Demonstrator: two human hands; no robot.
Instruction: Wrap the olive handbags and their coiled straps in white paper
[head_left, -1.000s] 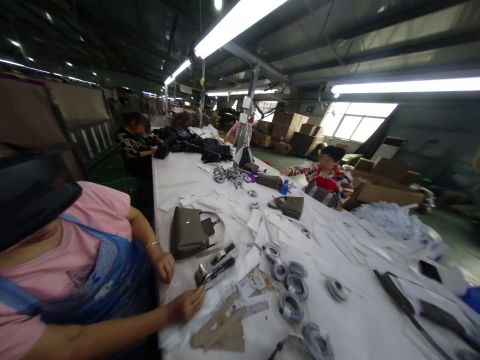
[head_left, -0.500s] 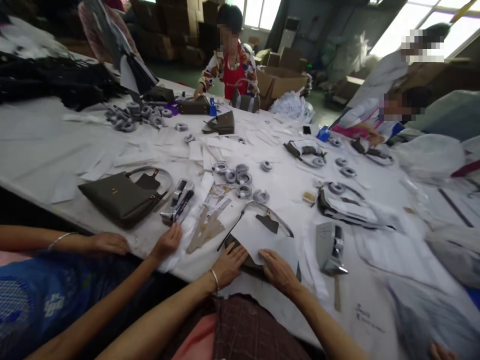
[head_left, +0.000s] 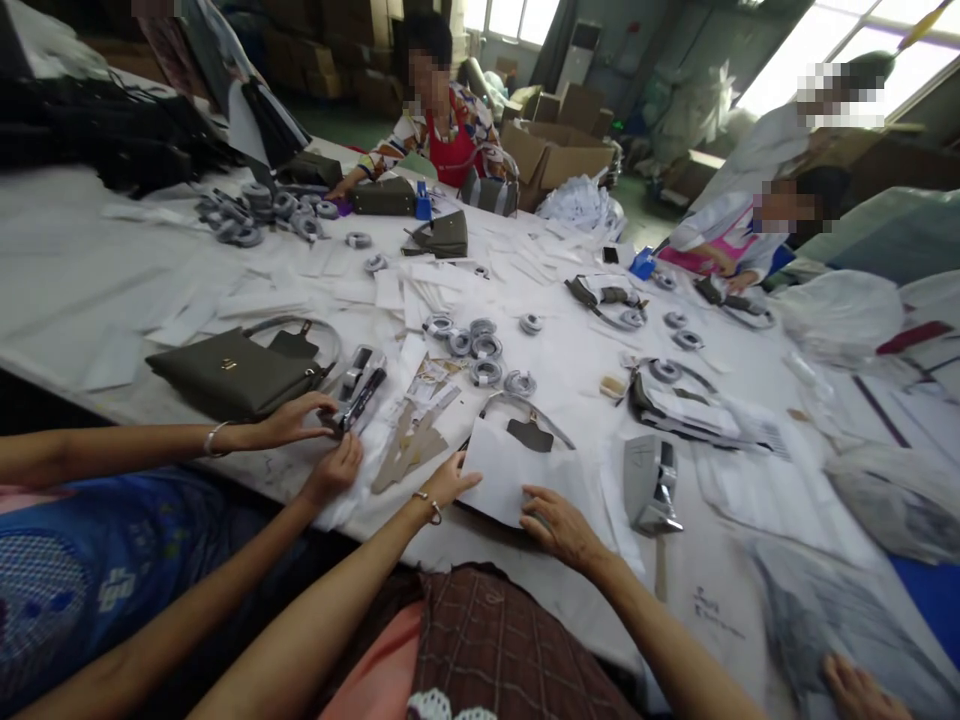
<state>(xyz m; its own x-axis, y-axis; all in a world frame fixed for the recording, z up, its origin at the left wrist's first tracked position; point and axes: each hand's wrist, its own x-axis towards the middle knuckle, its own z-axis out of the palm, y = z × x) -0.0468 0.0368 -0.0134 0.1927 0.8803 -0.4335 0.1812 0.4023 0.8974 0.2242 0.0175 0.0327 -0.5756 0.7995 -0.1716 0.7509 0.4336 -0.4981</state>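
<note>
1 white sheet (head_left: 495, 475) on 1 bag (head_left: 531, 435), left hand (head_left: 448, 482), right hand (head_left: 559, 525) at edges, grips unclear

A dark heap (head_left: 127, 140) lies on the desk (head_left: 52, 260) at upper left of the frame; shadow makes it hard to say, but it looks like black bags. At top centre a person (head_left: 478, 115) in a red apron (head_left: 454, 150) is near an open cardboard box (head_left: 566, 155), with crumpled whitish plastic (head_left: 581, 207) just below it. A black phone (head_left: 611, 255) lies right of upper centre; a bright window (head_left: 780, 78) shows at upper right.
</note>
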